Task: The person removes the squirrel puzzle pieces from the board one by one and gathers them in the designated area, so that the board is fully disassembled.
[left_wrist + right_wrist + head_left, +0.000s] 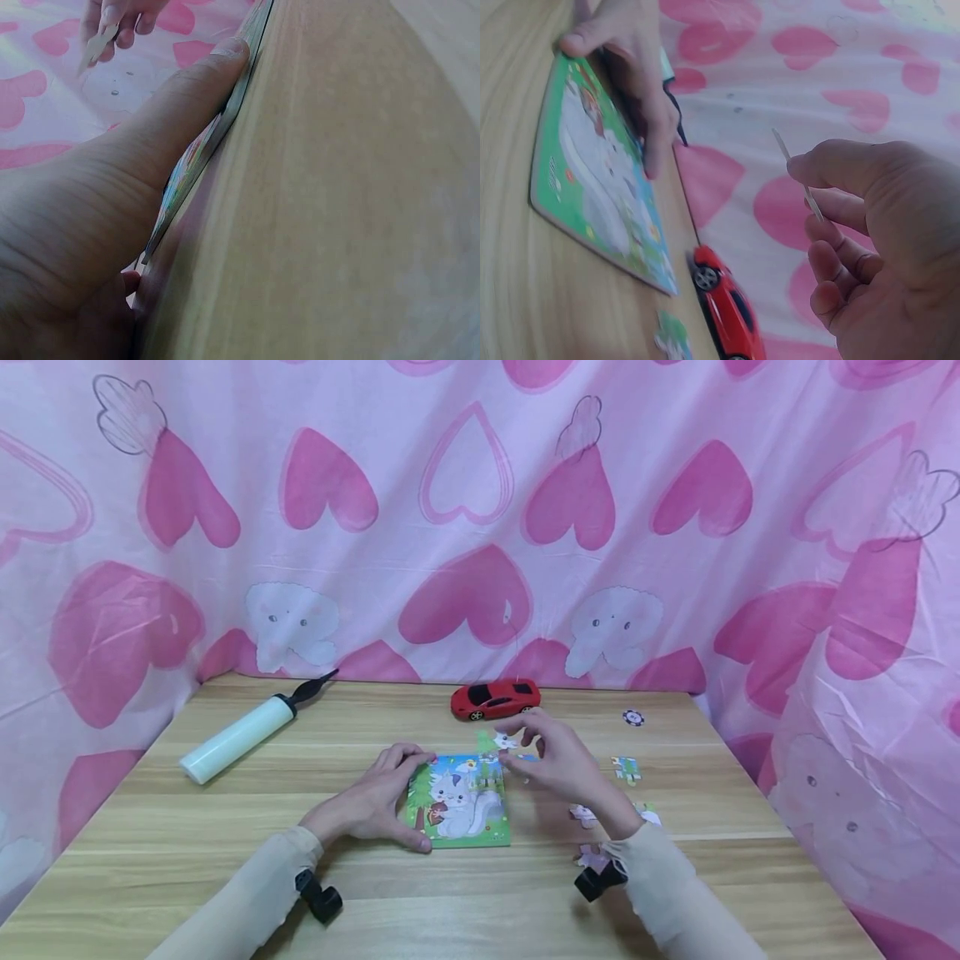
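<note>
A square puzzle board (453, 814) with a white squirrel on green and blue lies flat on the table. My left hand (378, 797) holds it from the left, the thumb at the near edge and the fingers by the far left corner. Above the board's far right part, my right hand (558, 760) pinches a thin puzzle piece (801, 172) between thumb and fingers. In the right wrist view that piece is edge-on, so its picture is hidden. Just past the board lies a loose green-and-white piece (504, 741), partly behind the right fingers.
Several loose pieces lie right of the board, including a blue-green piece (626, 768) and a pinkish piece (592, 857). A red toy car (495, 699) stands behind, with a poker chip (633, 717) to its right. A hand pump (240, 739) lies at the left.
</note>
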`<move>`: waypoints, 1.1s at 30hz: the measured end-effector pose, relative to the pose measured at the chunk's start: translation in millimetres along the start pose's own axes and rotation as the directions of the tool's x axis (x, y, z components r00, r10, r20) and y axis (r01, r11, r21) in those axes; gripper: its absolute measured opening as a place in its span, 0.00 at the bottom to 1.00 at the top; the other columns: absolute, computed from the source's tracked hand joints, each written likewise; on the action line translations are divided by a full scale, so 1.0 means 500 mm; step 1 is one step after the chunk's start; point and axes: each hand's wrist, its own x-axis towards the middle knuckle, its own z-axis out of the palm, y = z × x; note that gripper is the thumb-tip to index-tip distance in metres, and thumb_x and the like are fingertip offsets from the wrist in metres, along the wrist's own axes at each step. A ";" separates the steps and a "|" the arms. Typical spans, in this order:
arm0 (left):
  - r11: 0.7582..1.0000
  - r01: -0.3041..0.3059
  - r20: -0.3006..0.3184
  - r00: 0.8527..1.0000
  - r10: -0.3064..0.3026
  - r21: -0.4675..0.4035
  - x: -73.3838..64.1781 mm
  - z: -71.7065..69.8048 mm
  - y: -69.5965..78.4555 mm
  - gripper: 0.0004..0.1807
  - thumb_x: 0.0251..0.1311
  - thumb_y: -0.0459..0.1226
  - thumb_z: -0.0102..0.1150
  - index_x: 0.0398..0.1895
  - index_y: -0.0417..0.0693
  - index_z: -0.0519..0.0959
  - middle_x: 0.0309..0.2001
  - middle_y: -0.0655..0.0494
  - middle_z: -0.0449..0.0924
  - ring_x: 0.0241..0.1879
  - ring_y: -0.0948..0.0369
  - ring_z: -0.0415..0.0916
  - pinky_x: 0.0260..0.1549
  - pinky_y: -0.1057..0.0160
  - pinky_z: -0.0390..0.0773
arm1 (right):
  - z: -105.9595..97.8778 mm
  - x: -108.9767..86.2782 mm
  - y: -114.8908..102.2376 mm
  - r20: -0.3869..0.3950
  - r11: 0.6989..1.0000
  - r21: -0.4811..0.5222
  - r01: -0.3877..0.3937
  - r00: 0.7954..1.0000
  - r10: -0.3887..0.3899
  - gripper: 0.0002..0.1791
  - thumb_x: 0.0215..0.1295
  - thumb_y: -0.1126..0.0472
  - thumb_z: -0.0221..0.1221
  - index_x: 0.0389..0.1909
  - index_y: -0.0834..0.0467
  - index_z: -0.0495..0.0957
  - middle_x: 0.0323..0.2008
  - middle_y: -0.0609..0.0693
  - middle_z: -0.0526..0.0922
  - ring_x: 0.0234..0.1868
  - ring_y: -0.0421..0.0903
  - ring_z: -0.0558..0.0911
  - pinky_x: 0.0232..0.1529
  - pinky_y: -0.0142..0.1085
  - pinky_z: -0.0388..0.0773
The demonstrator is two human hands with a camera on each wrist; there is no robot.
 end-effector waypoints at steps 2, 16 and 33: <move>1.000 0.002 0.001 1.000 -0.002 -0.002 0.000 0.000 0.001 0.75 0.43 0.69 0.87 0.90 0.50 0.57 0.82 0.49 0.55 0.80 0.46 0.54 0.82 0.33 0.61 | -0.012 -0.007 0.004 -0.013 1.000 -0.008 -0.013 1.000 0.012 0.22 0.70 0.58 0.77 0.63 0.48 0.87 0.55 0.41 0.85 0.50 0.50 0.80 0.44 0.37 0.80; 1.000 0.013 0.002 1.000 -0.013 0.011 0.001 0.002 -0.001 0.75 0.43 0.70 0.86 0.90 0.52 0.57 0.82 0.49 0.55 0.80 0.46 0.54 0.82 0.33 0.61 | -0.046 -0.060 0.039 -0.022 0.999 -0.011 -0.037 0.999 0.037 0.21 0.71 0.57 0.77 0.63 0.51 0.87 0.56 0.42 0.85 0.49 0.55 0.81 0.44 0.41 0.83; 1.000 -0.012 -0.009 1.000 0.012 0.008 -0.002 -0.001 -0.001 0.75 0.42 0.70 0.87 0.90 0.52 0.58 0.82 0.49 0.55 0.80 0.47 0.54 0.81 0.34 0.62 | -0.023 -0.111 0.089 0.066 0.994 -0.036 -0.106 0.992 0.108 0.21 0.69 0.56 0.78 0.61 0.46 0.88 0.51 0.41 0.84 0.43 0.48 0.82 0.43 0.36 0.84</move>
